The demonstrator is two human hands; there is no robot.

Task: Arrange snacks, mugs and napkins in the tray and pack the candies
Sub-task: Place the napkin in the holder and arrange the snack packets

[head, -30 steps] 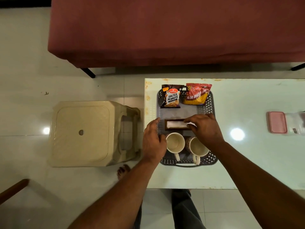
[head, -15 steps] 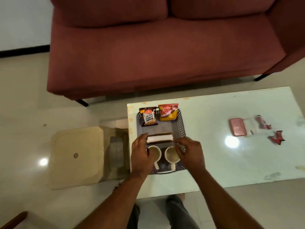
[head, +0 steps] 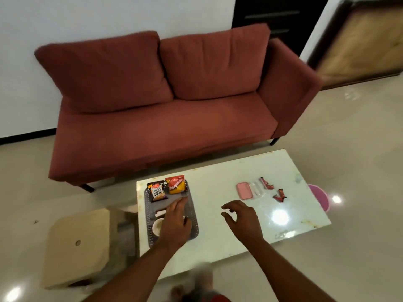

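snacks (head: 166, 189), napkins (head: 161, 213), mug (head: 157, 226) already in tray (head: 193, 214). candies (head: 272, 190) unpacked, right of tray beside box (head: 244, 190). both hands, left (head: 176, 222), right (head: 242, 219), loose, grasping nothing.

tabletop (head: 218, 234) | tray (head: 193, 211) at left end | pink lid (head: 244, 190) right of tray | clear box (head: 256, 188) beside lid | candies (head: 280, 196) beyond box

Red sofa (head: 165, 118), white wall (head: 87, 16), glossy tiled floor (head: 349, 131)
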